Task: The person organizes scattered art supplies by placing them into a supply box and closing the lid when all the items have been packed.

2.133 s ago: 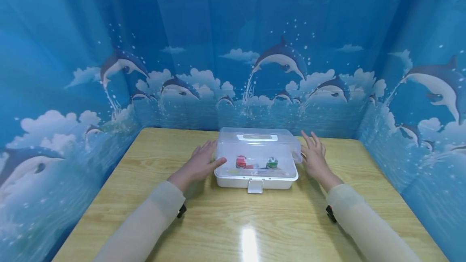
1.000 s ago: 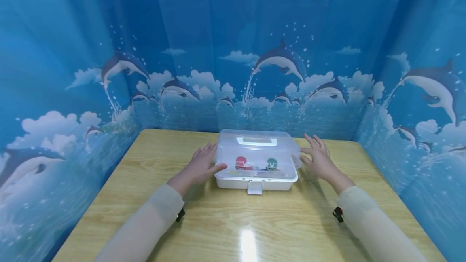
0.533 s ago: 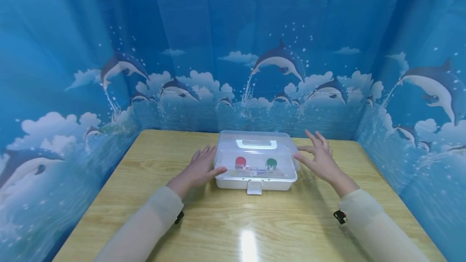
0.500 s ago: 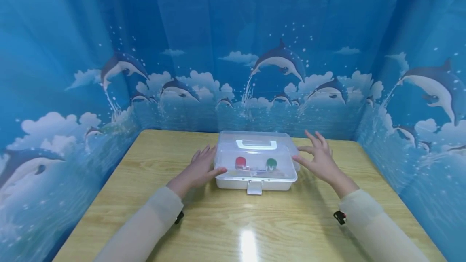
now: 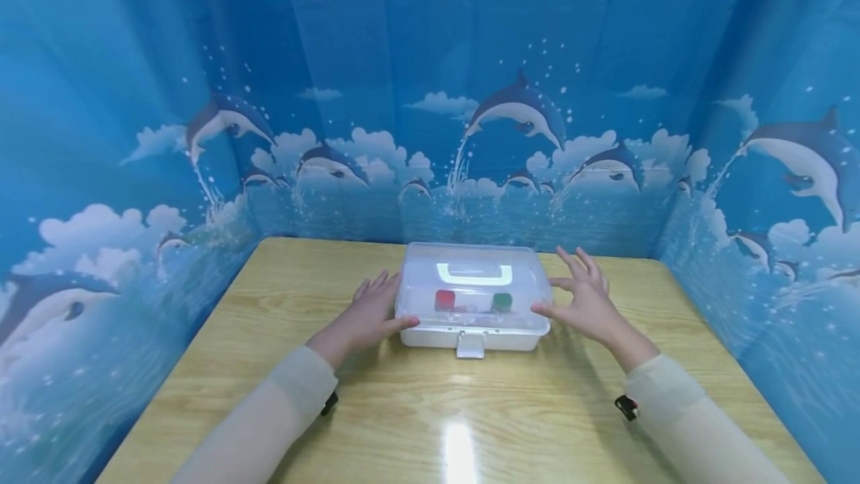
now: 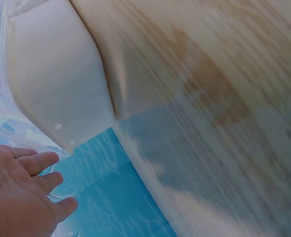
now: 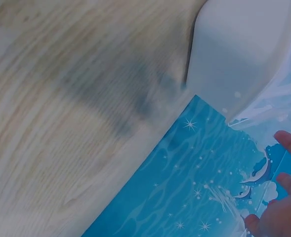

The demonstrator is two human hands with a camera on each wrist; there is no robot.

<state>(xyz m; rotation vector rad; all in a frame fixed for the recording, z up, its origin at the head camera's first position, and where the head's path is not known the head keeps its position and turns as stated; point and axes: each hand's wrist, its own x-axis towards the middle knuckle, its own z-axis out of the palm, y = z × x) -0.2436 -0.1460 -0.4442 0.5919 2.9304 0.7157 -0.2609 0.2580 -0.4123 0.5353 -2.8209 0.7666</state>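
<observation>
A storage box with a clear lid (image 5: 416, 275) and a white base (image 5: 430, 337) stands at the back middle of the table. Its lid lies down over the base, with the white handle (image 5: 474, 279) on top. The front latch (image 5: 470, 346) sticks out unfastened. Through the lid show a red-topped item (image 5: 445, 300) and a green-topped item (image 5: 502, 303). My left hand (image 5: 369, 312) lies along the left side, thumb at the lid's front left corner, fingers extended. On the right, my right hand (image 5: 586, 301) has its fingers spread and its thumb on the lid's edge.
The wooden table (image 5: 376, 417) has rounded back corners. A blue dolphin-print curtain (image 5: 369, 81) surrounds it on three sides, close behind the box. A dark wrist device shows under each sleeve.
The lid has come down from a slightly raised, skewed position and now lines up with the base. My right thumb has moved inward onto the lid; my left hand has barely moved.
</observation>
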